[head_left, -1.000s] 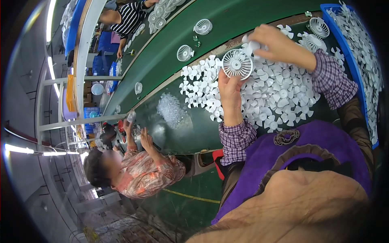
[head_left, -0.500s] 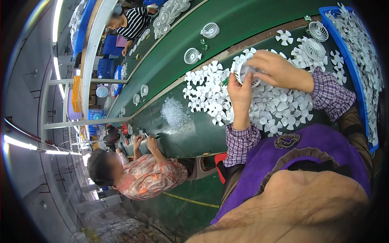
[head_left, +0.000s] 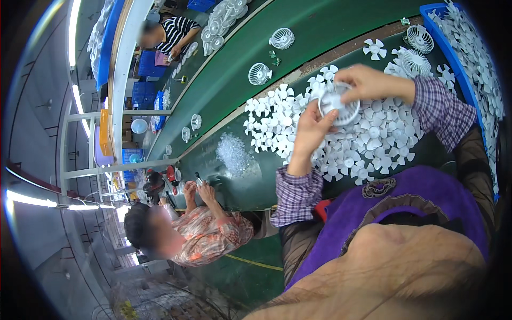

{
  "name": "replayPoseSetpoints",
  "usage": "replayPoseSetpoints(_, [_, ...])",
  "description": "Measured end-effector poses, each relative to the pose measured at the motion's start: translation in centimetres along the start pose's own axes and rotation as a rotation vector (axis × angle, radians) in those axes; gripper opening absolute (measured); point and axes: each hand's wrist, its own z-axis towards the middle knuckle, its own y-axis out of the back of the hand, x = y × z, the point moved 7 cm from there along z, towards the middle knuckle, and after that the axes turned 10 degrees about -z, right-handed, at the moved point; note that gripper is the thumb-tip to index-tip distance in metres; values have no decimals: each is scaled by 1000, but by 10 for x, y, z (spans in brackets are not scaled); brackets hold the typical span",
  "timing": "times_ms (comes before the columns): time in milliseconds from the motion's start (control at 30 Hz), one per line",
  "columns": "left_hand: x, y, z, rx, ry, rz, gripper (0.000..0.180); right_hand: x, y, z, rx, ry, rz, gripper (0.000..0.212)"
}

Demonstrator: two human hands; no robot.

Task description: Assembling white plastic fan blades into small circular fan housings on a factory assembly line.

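And round goes the white ribbed plastic fan cage (head_left: 332, 100), gripped by the bare left hand (head_left: 312, 130) near the dark-green worktop's (head_left: 269, 176) far edge, its inside now seemingly reachable for the curled right hand (head_left: 369, 84), whose grip is unclear.

The left-hand grip (head_left: 312, 127) holds a round white fan cage (head_left: 332, 101), the right-hand grip (head_left: 358, 88) at its rim; below, white fan blades (head_left: 374, 129) lie heaped on the green tabletop (head_left: 264, 181) near a blue bin (head_left: 462, 72)
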Motion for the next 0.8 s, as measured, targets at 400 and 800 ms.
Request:
replayPoseSetpoints(400, [-44,126,206,-215,167,277,37,-140,133,-32,-397,-440,-531,23])
replayPoseSetpoints(800, [3,135,322,-516,190,123,27,-159,79,-29,-226,-527,-737,31])
